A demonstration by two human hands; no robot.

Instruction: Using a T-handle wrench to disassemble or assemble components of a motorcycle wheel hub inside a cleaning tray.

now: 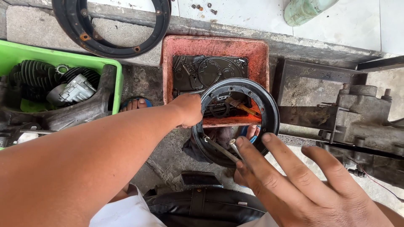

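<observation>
My left hand (188, 110) grips the left edge of a black, greasy wheel rim half (269, 110) held upright over the front of a red plastic tray (215, 46). My right hand (294, 185) is low at the right, its fingers spread, with a thin metal tool (232, 146) between thumb and forefinger reaching into the rim's lower inside. A bolt or stud (207, 138) sticks out on the rim's inner face near the tool tip.
The red tray holds dark oily liquid and metal parts (202, 71). A green bin (110, 69) at the left holds a finned cylinder and other engine parts. Another ring (147, 42) lies at the top, an engine casing (362, 113) at the right, a black tyre (202, 206) below.
</observation>
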